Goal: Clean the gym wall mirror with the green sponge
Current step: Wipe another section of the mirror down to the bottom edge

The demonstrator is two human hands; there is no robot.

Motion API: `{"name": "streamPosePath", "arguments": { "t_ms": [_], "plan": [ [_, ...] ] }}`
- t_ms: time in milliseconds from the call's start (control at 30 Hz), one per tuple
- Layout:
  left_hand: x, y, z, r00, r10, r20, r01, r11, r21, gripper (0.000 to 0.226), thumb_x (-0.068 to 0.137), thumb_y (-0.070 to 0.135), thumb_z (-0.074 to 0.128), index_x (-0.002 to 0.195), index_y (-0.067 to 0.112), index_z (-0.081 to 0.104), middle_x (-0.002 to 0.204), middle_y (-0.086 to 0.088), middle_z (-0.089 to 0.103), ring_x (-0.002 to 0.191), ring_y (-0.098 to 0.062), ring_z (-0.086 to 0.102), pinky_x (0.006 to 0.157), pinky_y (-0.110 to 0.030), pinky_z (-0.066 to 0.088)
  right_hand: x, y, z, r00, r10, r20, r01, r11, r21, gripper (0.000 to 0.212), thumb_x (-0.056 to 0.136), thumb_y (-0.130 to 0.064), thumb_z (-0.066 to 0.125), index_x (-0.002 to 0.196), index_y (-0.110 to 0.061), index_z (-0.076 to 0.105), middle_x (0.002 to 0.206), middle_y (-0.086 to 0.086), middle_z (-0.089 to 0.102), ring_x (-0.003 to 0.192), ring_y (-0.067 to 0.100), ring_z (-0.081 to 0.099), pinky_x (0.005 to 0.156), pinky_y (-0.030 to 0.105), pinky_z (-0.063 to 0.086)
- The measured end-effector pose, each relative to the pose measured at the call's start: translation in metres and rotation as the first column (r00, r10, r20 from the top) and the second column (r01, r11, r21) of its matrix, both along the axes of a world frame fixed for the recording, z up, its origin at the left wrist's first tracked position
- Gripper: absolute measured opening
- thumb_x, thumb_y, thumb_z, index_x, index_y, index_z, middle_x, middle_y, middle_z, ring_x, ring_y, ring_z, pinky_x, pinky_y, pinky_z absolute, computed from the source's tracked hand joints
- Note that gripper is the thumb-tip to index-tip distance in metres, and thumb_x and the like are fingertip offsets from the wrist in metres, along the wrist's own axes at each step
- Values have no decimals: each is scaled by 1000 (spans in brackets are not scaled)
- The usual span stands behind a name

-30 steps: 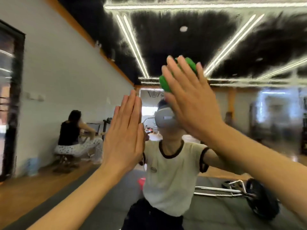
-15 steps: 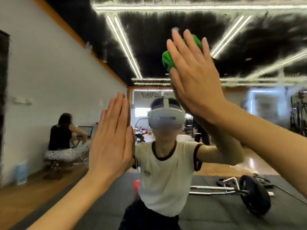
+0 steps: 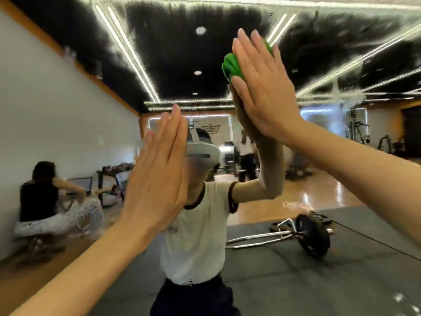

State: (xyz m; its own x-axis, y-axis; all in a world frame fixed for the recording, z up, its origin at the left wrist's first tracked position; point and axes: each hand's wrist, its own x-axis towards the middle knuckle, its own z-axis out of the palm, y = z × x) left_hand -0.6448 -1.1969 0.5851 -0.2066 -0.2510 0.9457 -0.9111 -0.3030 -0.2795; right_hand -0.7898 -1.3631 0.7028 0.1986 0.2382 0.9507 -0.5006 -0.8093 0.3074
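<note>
The wall mirror (image 3: 319, 156) fills the view and reflects the gym and me. High on the glass, my right hand (image 3: 262, 87) presses the green sponge (image 3: 231, 66) flat against it with straight fingers; only the sponge's left edge and a bit of its top show past the hand. My left hand (image 3: 159, 176) lies flat on the mirror lower down and to the left, fingers straight and together, holding nothing.
Reflected in the glass are a barbell with a black plate (image 3: 312, 236) on a dark floor mat, a seated person (image 3: 43, 201) at the left by a white wall, and gym machines (image 3: 360, 131) at the far right. Streaky smears cover the mirror's upper part (image 3: 182, 42).
My right hand has slid the sponge upward and to the right across the glass. The left hand has stayed flat on the mirror.
</note>
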Motion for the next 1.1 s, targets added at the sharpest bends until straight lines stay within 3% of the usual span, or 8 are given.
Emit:
{"name": "streamPosePath", "arguments": {
  "t_ms": [100, 267, 500, 567, 733, 833, 967, 1100],
  "plan": [
    [-16, -28, 15, 998, -53, 25, 54, 998, -26, 61, 104, 12, 36, 160, 0, 14, 169, -13, 8, 157, -24, 4, 126, -30, -6, 0, -4, -47, 999, 10, 38, -11, 999, 35, 55, 108, -29, 29, 157, -4, 27, 165, 14, 23, 154, 29, 15, 126, 42, 2],
    [-14, -49, 16, 997, 20, 73, -17, 999, -39, 72, 103, 13, 54, 160, -2, 13, 169, -16, 6, 157, -27, 3, 127, -36, -4, -27, -18, -184, 975, -78, -209, 57, 993, -107, 53, 111, -34, 23, 158, -10, 21, 165, 7, 22, 155, 25, 14, 125, 44, 12],
    [-11, -53, 15, 996, 31, 89, -25, 997, -74, 61, 104, 14, 35, 160, -1, 14, 169, -17, 8, 156, -27, 2, 127, -35, -5, 0, -7, -12, 986, 11, 163, -36, 988, 153, 61, 105, -37, 20, 158, -6, 24, 166, 12, 21, 155, 28, 12, 123, 34, -6],
    [-12, -51, 14, 996, 21, 84, -16, 998, -64, 60, 106, 17, 31, 160, -1, 12, 169, -16, 6, 157, -27, 2, 128, -35, -3, 6, -6, -39, 982, 15, 188, -47, 985, 169, 58, 107, -33, 22, 158, -5, 23, 166, 13, 20, 155, 28, 11, 124, 38, -4],
    [-11, -52, 14, 997, -21, 74, 26, 997, -75, 59, 107, 17, 27, 160, 0, 9, 170, -15, 4, 157, -25, 0, 128, -36, -2, -13, -3, -212, 979, -108, -175, 100, 993, -55, 56, 110, -34, 23, 160, -9, 15, 168, 4, 12, 156, 23, 6, 127, 42, 4],
    [-11, -54, 12, 997, -13, 72, 19, 997, -75, 59, 106, 17, 26, 160, -1, 8, 169, -15, 3, 157, -26, 0, 127, -37, -2, -13, -10, -169, 983, -53, -177, 45, 998, -47, 55, 110, -34, 24, 159, -9, 20, 165, 5, 18, 155, 22, 9, 127, 40, 2],
    [-10, -53, 12, 997, -26, 77, 32, 997, -73, 58, 106, 20, 22, 160, -1, 11, 169, -17, 6, 157, -27, 3, 128, -36, -2, 5, -6, -49, 990, 31, 140, -49, 991, 124, 55, 108, -30, 28, 157, -4, 26, 165, 15, 23, 154, 29, 14, 125, 41, 0],
    [-9, -53, 12, 996, -33, 78, 37, 998, -54, 60, 106, 18, 28, 160, -1, 10, 169, -16, 5, 157, -26, 1, 128, -37, 0, 3, -10, -75, 987, 24, 158, -50, 986, 160, 56, 108, -29, 28, 158, -5, 23, 166, 13, 19, 155, 28, 11, 127, 43, 2]
  ]
}}
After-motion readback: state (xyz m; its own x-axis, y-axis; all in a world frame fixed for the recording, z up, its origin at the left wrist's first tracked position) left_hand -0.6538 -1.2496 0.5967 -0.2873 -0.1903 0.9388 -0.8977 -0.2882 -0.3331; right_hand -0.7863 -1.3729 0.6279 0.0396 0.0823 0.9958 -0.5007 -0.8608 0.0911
